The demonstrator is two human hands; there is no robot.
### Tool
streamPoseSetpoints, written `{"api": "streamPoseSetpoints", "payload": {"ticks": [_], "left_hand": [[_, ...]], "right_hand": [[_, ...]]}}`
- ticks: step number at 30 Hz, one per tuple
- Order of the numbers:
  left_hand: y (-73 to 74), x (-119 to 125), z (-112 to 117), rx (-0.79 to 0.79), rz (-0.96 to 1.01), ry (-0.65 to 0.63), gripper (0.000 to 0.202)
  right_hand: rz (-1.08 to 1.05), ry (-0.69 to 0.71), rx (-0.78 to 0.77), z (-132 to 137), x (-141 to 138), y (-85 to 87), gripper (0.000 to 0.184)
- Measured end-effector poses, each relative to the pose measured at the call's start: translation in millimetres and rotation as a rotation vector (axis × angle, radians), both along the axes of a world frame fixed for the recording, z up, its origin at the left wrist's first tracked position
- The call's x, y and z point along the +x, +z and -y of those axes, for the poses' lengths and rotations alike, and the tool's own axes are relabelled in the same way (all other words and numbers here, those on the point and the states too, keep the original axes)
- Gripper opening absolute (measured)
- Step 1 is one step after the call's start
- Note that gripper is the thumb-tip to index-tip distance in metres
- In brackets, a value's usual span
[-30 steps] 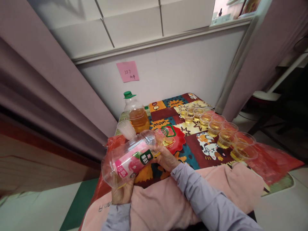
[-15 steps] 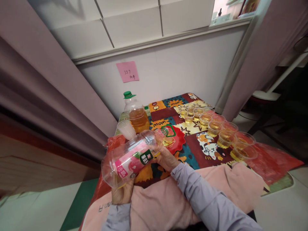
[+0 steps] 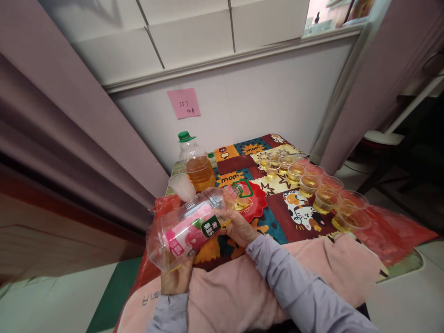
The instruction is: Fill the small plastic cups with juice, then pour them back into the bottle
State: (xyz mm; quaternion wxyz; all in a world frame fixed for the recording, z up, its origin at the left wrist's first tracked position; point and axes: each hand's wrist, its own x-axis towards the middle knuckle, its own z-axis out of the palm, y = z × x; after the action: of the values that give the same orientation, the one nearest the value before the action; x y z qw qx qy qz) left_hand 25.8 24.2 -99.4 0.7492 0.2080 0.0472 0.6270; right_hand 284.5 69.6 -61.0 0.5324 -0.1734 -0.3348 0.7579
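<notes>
My left hand (image 3: 176, 278) grips the base of a clear plastic bottle with a pink label (image 3: 189, 227). The bottle is tipped almost flat, and its open neck with a green ring points right, over a small clear cup (image 3: 243, 198) with a little yellow liquid in it. My right hand (image 3: 240, 228) is closed near the bottle's neck and the cup; what its fingers hold is partly hidden. Both sleeves are grey-lilac.
A green-capped bottle half full of amber liquid (image 3: 196, 164) stands at the back left, with a stack of empty cups (image 3: 182, 186) beside it. Several filled cups (image 3: 310, 184) line the right of the colourful cartoon tablecloth (image 3: 294, 217). A pink cloth (image 3: 236, 296) lies across the near edge.
</notes>
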Motion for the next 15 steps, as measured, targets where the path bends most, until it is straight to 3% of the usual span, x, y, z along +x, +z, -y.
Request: {"api": "streamPoseSetpoints", "payload": {"ticks": [15], "left_hand": [[2.3,1.3,0.7,0.01,-0.039,-0.015,0.05]], "right_hand": [[-0.111,0.021,-0.039,-0.9,-0.9,-0.2,0.089]]}}
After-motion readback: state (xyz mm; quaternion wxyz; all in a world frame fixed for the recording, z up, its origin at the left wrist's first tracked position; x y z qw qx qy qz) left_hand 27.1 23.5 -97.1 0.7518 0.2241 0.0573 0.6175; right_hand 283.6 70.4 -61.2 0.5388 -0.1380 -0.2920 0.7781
